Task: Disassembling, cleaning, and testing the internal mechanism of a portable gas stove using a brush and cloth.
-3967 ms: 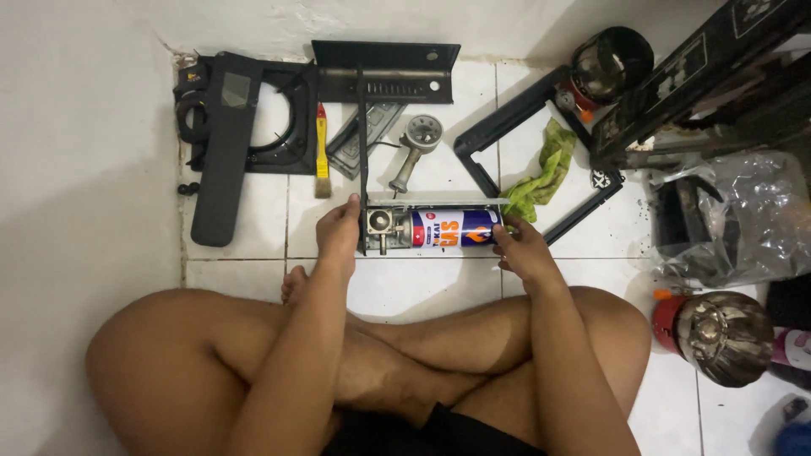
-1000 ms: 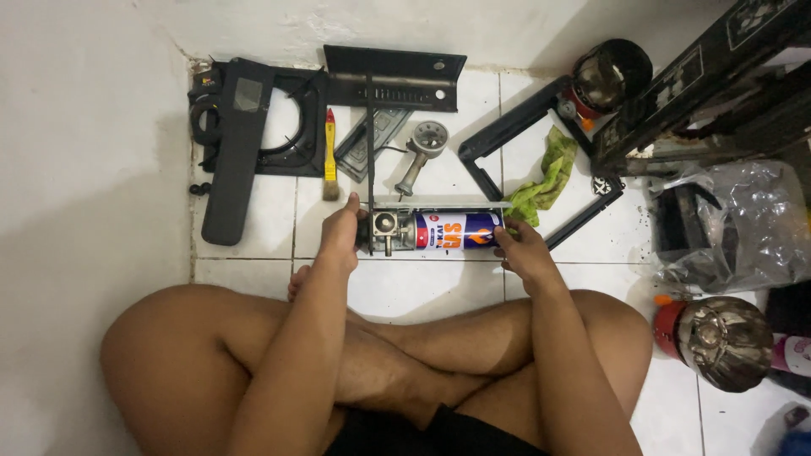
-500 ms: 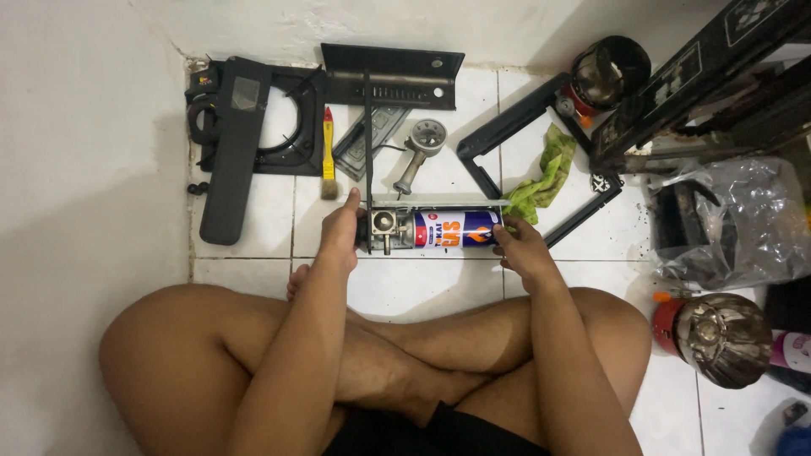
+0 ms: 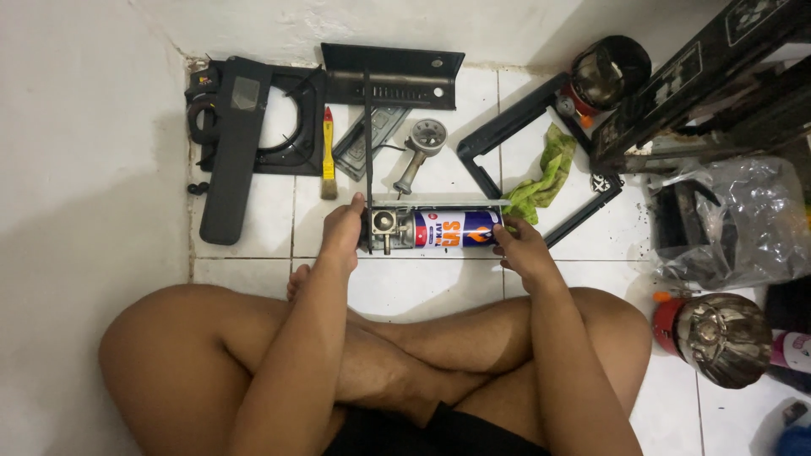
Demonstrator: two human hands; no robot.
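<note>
Seated cross-legged on white tiles, a person's left hand (image 4: 342, 230) and right hand (image 4: 517, 247) clasp opposite ends of a gas canister (image 4: 448, 230) (probably rigid, smooth-sided, roll-prone).

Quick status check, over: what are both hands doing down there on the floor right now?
Left hand on metal valve end. Right hand grips gas canister base. Canister flat on tile. Green rag beside it.

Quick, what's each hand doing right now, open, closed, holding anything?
Left hand: closed on the metal valve end of the blue, white and orange gas canister lying on the floor.
Right hand: closed on the canister's other end.
</note>
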